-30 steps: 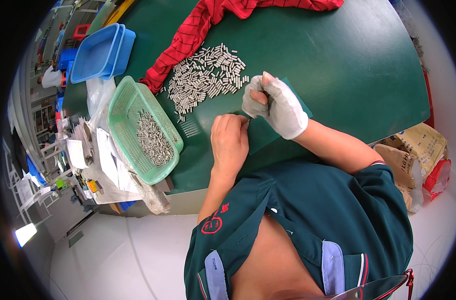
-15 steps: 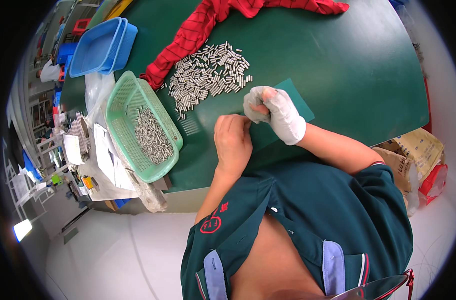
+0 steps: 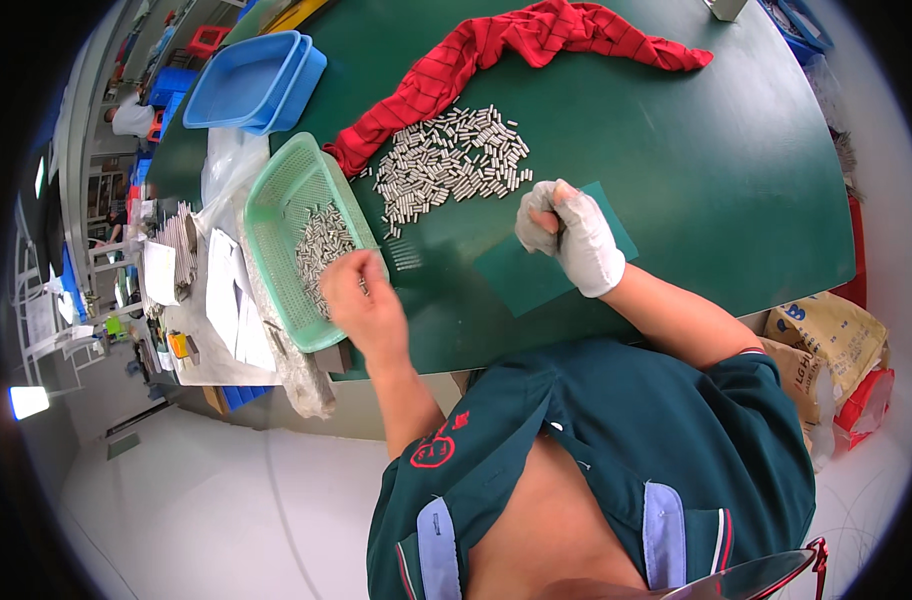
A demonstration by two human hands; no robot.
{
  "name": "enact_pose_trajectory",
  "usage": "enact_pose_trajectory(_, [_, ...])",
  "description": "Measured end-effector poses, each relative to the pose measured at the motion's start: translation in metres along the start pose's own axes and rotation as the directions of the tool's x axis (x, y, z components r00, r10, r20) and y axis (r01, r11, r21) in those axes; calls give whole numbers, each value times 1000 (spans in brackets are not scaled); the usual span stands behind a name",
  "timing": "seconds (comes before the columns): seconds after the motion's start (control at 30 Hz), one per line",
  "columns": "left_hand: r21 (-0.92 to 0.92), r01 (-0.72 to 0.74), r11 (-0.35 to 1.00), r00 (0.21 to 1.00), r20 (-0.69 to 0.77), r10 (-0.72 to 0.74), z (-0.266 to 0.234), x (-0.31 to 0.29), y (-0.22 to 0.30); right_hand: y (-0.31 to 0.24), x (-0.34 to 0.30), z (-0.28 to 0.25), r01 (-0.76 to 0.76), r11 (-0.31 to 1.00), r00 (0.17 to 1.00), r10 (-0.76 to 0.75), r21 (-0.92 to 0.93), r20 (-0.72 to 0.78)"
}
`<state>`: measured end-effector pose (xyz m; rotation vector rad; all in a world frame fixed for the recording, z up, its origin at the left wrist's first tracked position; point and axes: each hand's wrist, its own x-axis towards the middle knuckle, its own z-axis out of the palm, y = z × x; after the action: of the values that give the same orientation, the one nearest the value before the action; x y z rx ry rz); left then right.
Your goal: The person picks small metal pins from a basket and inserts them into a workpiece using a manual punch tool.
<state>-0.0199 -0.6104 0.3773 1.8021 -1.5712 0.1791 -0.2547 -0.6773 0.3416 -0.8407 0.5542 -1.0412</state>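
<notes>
My bare left hand (image 3: pixel 368 305) is over the near right rim of a light green plastic basket (image 3: pixel 268 225), its fingers curled together; whether they hold anything is hidden. Inside the basket lies a heap of small metal pins (image 3: pixel 321 240). My right hand (image 3: pixel 573 235), in a white glove with bare fingertips, is closed above a green sheet (image 3: pixel 516 270) on the table; I cannot make out what is in it. Farther off, a loose pile of short silvery metal pins (image 3: pixel 441 165) is spread on the table, with a few pins in a row near its lower end.
A red checked cloth (image 3: pixel 426 85) curves behind the pile on the green table (image 3: pixel 716 140). Stacked blue trays (image 3: pixel 246 80) stand at the far left, papers (image 3: pixel 231 300) beside the basket. Paper sacks (image 3: pixel 826 330) sit past the table's right edge.
My left hand has moved left, from beside the right hand to the basket's rim. The right hand stays closed above the green sheet. The whole view has shifted slightly.
</notes>
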Motion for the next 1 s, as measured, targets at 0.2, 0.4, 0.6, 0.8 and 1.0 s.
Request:
enact_pose_trajectory(0.2, [140,34,990,999,-8,-33,2,15,0,0,6,-2,16,984,1000,-12,176,-26])
enact_pose_trajectory(0.4, [-253,-206,945,923,271,274,75,11,43,-2,3,2,-10,995,1000,11,99,-17])
enact_pose_trajectory(0.6, [-197,-259,945,884,347,315,102,15,47,5,2,-2,21,987,1000,-17,160,-24])
enact_pose_trajectory(0.8, [-156,-281,947,873,369,320,102,14,46,3,1,-3,6,985,999,0,175,-33])
enact_pose_trajectory(1.0, [-744,352,568,869,485,97,83,4,26,-3,1,3,-35,989,996,46,142,-73])
